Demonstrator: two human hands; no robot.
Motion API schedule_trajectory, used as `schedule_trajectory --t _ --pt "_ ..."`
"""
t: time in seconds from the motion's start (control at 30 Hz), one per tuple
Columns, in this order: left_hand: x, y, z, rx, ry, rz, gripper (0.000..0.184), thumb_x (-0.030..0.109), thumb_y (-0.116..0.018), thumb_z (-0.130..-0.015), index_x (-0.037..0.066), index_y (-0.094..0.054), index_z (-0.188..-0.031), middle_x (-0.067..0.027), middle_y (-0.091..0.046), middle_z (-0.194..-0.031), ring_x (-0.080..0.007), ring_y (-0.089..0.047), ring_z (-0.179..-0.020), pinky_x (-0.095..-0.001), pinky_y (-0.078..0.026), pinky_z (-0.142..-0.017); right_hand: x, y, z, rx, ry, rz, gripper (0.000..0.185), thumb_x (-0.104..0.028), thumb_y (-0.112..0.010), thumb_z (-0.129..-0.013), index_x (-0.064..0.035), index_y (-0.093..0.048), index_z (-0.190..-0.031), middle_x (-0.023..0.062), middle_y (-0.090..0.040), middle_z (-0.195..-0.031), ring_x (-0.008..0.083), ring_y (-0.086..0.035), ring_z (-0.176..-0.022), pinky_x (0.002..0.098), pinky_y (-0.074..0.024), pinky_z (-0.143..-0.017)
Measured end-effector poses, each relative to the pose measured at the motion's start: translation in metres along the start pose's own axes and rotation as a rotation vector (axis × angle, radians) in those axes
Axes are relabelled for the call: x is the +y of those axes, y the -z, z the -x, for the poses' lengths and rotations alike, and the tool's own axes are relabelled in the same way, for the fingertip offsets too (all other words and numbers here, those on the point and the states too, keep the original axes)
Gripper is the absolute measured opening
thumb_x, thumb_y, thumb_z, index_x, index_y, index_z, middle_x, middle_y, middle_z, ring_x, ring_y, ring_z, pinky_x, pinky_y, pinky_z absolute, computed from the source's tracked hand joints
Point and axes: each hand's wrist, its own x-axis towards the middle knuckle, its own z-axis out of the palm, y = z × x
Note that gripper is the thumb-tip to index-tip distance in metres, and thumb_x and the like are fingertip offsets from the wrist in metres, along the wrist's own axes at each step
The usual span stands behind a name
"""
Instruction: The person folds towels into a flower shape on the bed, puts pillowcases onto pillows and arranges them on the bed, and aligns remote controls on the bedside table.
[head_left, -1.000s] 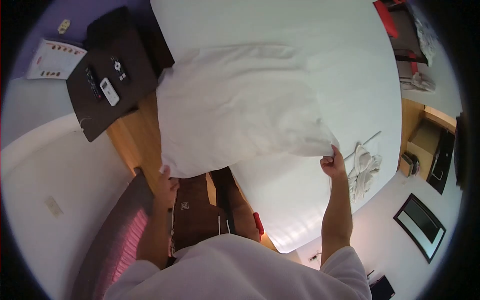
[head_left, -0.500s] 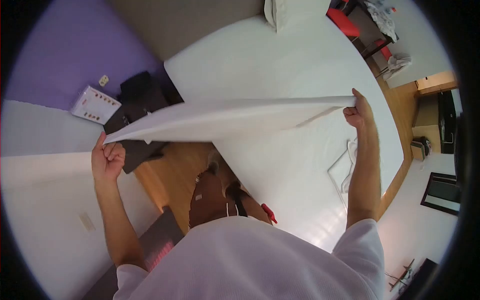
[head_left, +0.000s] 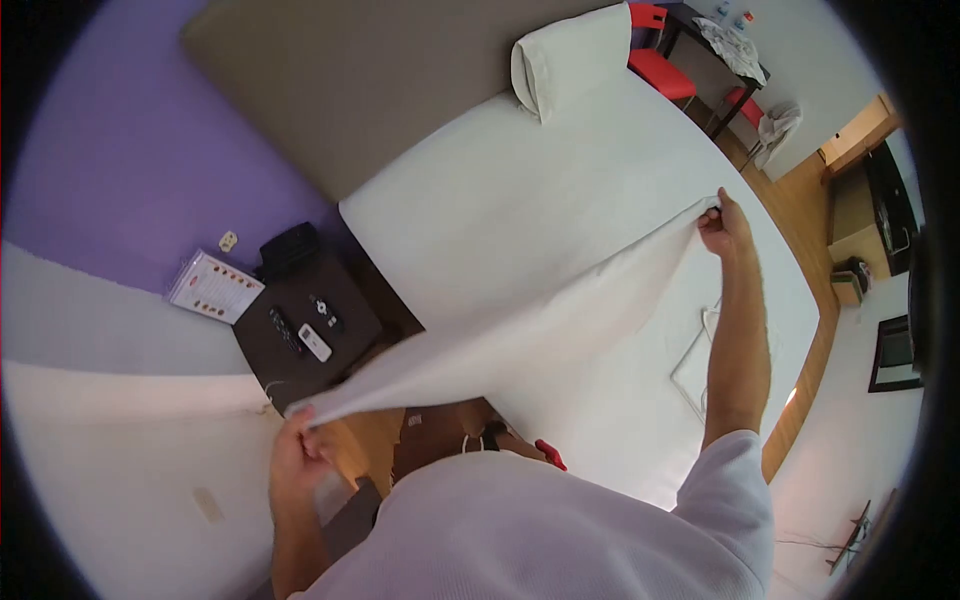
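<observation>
A white cloth (head_left: 520,345), either a pillowcase or a folded sheet, is stretched slantwise between my two hands above the bed. My left hand (head_left: 303,455) is closed on its lower left corner, beside the dark nightstand. Out over the bed, my right hand (head_left: 725,225) pinches the upper right corner. The cloth sags between the two grips and covers part of the white bed (head_left: 450,220) and the floor. A thin pale outline, perhaps another piece of fabric (head_left: 692,370), lies on the bed near my right forearm.
On the nightstand (head_left: 350,300) are remotes (head_left: 315,342), a black box-like object (head_left: 288,250) and a printed card (head_left: 213,288). A white pillow (head_left: 575,62) rests by the brown headboard (head_left: 350,80). Red chairs (head_left: 660,72) and a dark table (head_left: 690,22) stand beyond the bed.
My left hand has come down and inward, so the cloth now slopes steeply. My right hand stays near its place. The view has shifted, showing more of the pillow and nightstand.
</observation>
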Motion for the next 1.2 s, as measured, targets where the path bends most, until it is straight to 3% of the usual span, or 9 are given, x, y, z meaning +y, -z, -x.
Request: schedule_trajectory --t 0.4,0.6,0.63,0.7,0.73,0.87,0.97,1.07,1.2 --pt "0.052 -0.12 -0.218 -0.301 0.751 -0.013 0.037 0.029 -0.054 -0.09 0.016 -0.044 -0.057 0.0014 -0.037 -0.044 -0.011 -0.035 -0.045 -0.0292 -0.033 -0.052 -0.032 -0.166 -0.175 0.297 0.262 0.114 0.031 -0.041 -0.065 -0.087 -0.016 -0.053 -0.076 -0.0037 -0.049 -0.058 0.0096 -0.043 -0.045 0.0258 -0.0429 -0.045" --pt "0.127 -0.198 -0.402 -0.302 0.43 0.037 0.038 0.035 -0.053 -0.092 0.014 -0.046 -0.06 -0.0002 -0.037 -0.044 -0.0143 -0.037 -0.04 -0.029 -0.037 -0.044 0.001 -0.263 -0.474 -0.132 0.555 0.712 0.039 -0.047 -0.06 -0.089 -0.0096 -0.054 -0.1 0.0039 -0.055 -0.085 0.0182 -0.053 -0.072 0.0313 -0.0486 -0.069" --pt "0.139 -0.21 -0.441 -0.442 0.343 0.044 0.036 0.037 -0.053 -0.092 0.014 -0.049 -0.065 -0.0004 -0.042 -0.049 -0.0144 -0.041 -0.045 -0.03 -0.039 -0.05 0.027 -0.281 -0.513 -0.223 0.278 0.213 0.043 -0.052 -0.061 -0.086 -0.0114 -0.055 -0.101 0.0014 -0.054 -0.086 0.0155 -0.052 -0.073 0.0318 -0.0486 -0.067" --pt "0.143 -0.24 -0.498 -0.45 0.192 -0.014 0.03 0.04 -0.054 -0.092 0.014 -0.052 -0.079 -0.0019 -0.051 -0.064 -0.0152 -0.048 -0.058 -0.0321 -0.043 -0.061 0.118 -0.369 -0.393 -0.292 0.252 0.187 0.062 -0.048 -0.043 -0.096 -0.0036 -0.034 -0.138 0.0102 -0.045 -0.132 0.028 -0.047 -0.119 0.0396 -0.0466 -0.091" --pt "0.141 -0.251 -0.518 -0.313 0.124 -0.08 0.029 0.042 -0.054 -0.092 0.013 -0.054 -0.089 -0.0031 -0.055 -0.074 -0.0159 -0.051 -0.067 -0.0333 -0.043 -0.066 0.145 -0.387 -0.38 -0.135 0.25 0.321 0.065 -0.047 -0.056 -0.091 -0.0036 -0.037 -0.135 0.0104 -0.036 -0.14 0.0339 -0.047 -0.12 0.0464 -0.0458 -0.091" --pt "0.074 -0.255 -0.544 0.055 -0.186 -0.808 0.049 0.042 -0.057 -0.092 0.014 -0.041 -0.128 -0.0076 -0.055 -0.115 -0.0194 -0.05 -0.106 -0.0378 -0.039 -0.089 0.247 -0.29 -0.407 0.07 0.561 1.197 0.067 -0.044 -0.071 -0.08 -0.0001 -0.052 -0.126 0.0195 -0.049 -0.132 0.0331 -0.046 -0.124 0.0395 -0.0388 -0.102" --pt "0.005 -0.228 -0.55 0.12 0.233 -0.502 0.067 0.034 -0.064 -0.088 0.014 -0.027 -0.14 -0.0084 -0.045 -0.131 -0.0251 -0.043 -0.119 -0.0451 -0.036 -0.098 0.304 -0.175 -0.375 0.554 0.428 1.236 0.083 -0.046 -0.074 -0.075 -0.0038 -0.039 -0.137 0.0193 -0.031 -0.143 0.0361 -0.04 -0.126 0.0443 -0.0361 -0.105" --pt "-0.051 -0.218 -0.566 -0.239 0.27 -0.173 0.067 0.018 -0.068 -0.084 0.013 -0.03 -0.139 -0.0069 -0.046 -0.131 -0.0248 -0.044 -0.12 -0.0432 -0.037 -0.101 0.319 -0.142 -0.311 0.667 -0.356 0.481 0.096 -0.058 -0.07 -0.075 -0.0117 -0.025 -0.146 0.0172 -0.028 -0.147 0.0343 -0.032 -0.133 0.0475 -0.0337 -0.106" --pt "-0.064 -0.234 -0.559 -0.155 0.378 -0.286 0.063 0.002 -0.067 -0.082 0.009 -0.035 -0.136 -0.0063 -0.048 -0.127 -0.0231 -0.046 -0.119 -0.0394 -0.04 -0.102 0.355 -0.063 -0.31 0.112 -0.515 0.187 0.088 -0.061 -0.059 -0.082 -0.0091 -0.025 -0.145 0.0117 -0.029 -0.148 0.0317 -0.036 -0.131 0.0516 -0.0321 -0.106"
